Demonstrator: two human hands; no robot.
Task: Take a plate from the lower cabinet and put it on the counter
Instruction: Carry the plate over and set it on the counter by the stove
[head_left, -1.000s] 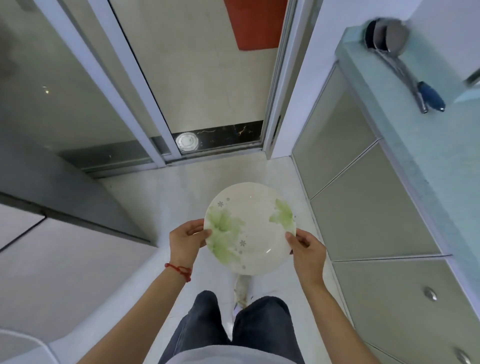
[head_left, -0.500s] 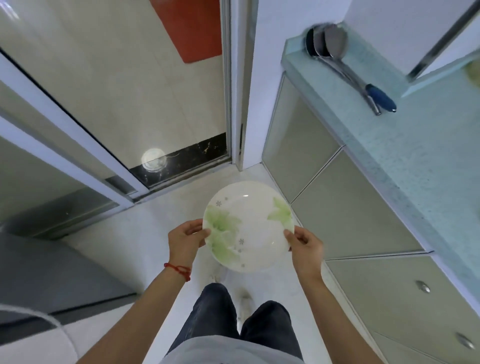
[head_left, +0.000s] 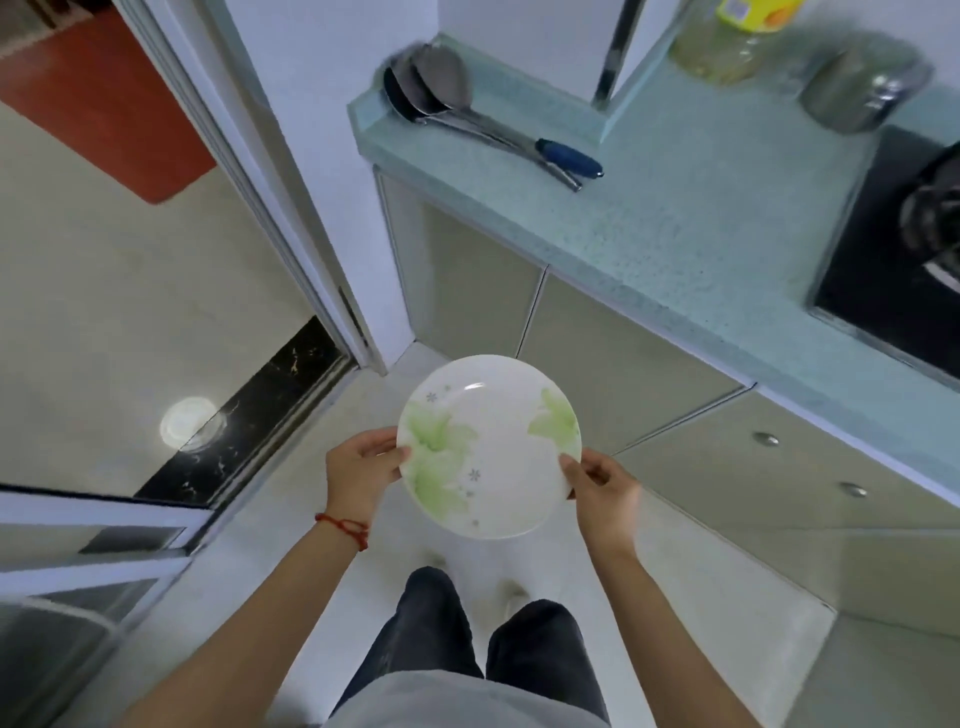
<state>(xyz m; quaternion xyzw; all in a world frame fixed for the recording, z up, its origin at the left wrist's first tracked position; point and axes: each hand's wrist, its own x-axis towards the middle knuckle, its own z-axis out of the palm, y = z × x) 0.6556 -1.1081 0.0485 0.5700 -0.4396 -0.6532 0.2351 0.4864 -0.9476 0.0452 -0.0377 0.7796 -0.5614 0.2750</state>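
A white plate (head_left: 493, 447) with green flower prints is held level above the floor, in front of my body. My left hand (head_left: 361, 467) grips its left rim and my right hand (head_left: 602, 488) grips its right rim. The pale blue-green speckled counter (head_left: 691, 223) runs along the upper right, above and to the right of the plate. The lower cabinet doors (head_left: 613, 358) under the counter are closed.
Two metal ladles (head_left: 431, 88) with a blue handle (head_left: 569, 156) lie at the counter's far left end. An oil bottle (head_left: 727, 36) and a metal cup (head_left: 862, 88) stand at the back. A black stove (head_left: 904, 249) is set into the counter at the right. A sliding door frame (head_left: 249, 171) stands to the left.
My view has turned right toward the counter, so more of it, the stove and the bottle now show. The plate stays in both hands at about the same height.
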